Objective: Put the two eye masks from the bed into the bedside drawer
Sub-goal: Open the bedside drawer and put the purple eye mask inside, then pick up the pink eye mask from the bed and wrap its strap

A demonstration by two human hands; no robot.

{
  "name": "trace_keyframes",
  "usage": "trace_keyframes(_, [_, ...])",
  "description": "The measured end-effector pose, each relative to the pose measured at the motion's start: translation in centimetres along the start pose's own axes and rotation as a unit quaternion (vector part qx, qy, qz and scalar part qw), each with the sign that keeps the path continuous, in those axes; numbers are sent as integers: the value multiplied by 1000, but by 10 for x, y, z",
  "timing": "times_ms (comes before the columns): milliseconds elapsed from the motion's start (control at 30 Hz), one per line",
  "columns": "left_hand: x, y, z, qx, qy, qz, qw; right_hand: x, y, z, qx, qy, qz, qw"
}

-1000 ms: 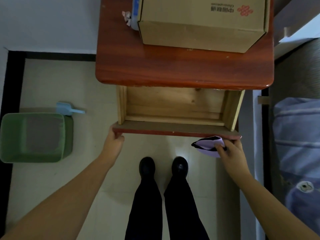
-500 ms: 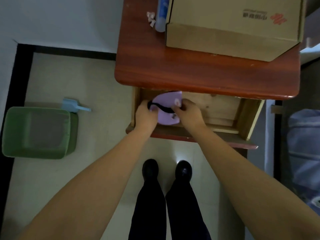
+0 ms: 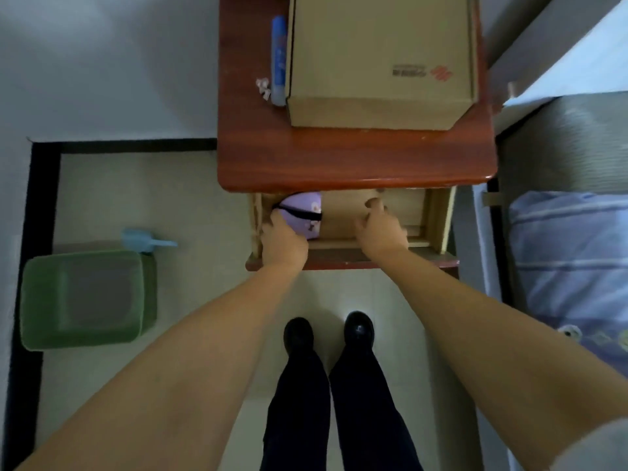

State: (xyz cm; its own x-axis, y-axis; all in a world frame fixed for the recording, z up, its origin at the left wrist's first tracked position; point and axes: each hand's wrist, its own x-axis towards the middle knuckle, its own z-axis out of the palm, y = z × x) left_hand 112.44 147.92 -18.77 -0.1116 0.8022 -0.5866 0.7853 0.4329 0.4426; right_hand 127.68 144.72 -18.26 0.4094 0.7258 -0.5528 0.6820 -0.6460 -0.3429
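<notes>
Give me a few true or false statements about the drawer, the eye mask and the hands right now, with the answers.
1. The drawer is pulled open. True.
2. The purple eye mask lies in the drawer's right half. False: it is at the left end.
3. The left hand touches the mask. True.
4. The right hand grips the mask. False: it is apart from the mask, over bare drawer wood.
5. The cardboard box sits on the floor. False: it is on the nightstand top.
</notes>
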Motion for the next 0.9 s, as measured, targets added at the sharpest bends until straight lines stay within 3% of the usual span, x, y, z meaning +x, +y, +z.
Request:
trace_keyframes(67, [-38, 17, -17, 73, -19, 112, 991, -31, 14, -39, -24, 61, -13, 998])
trace_keyframes(200, [-107, 80, -46, 170, 1, 311, 935, -95, 49, -119, -65, 165, -37, 983])
trace_keyframes(300, [-149, 147, -48, 170, -4, 382, 909, -137, 89, -173, -64, 203, 31, 977])
trace_keyframes(467, [-218, 251, -13, 214, -22, 538, 815, -187, 175, -239, -29, 254, 153, 954])
trace_keyframes(567, [-262, 292, 28, 247, -38, 583, 773, -208, 228, -265, -5, 272, 201, 941])
trace_keyframes(700, [-306, 330, 92, 277, -80, 603, 744, -222, 302, -292, 11, 272, 235, 933])
trace_keyframes(900, [-345, 386, 200, 269, -141, 568, 765, -217, 418, -325, 20, 243, 253, 936])
